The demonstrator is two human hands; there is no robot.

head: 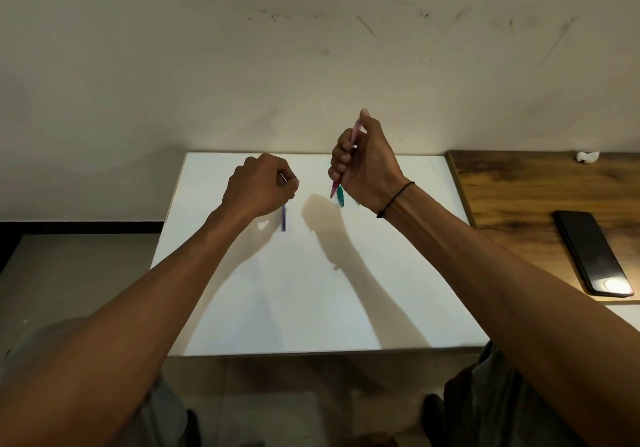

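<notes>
Gripping a pink pen (335,186) in a clenched fist, the right hand (367,169) holds it nearly upright above the white bench (311,291), tip down and thumb on its top end. Beside the tip, a green pen (340,196) lies on the bench. The left hand (258,185) has curled fingers (291,188) pinching a thin pale rod (283,177). A blue stick (283,220) shows just below it; I cannot tell whether it is held or lying. A black phone (588,249) rests on the wooden bench (502,183) to the right.
</notes>
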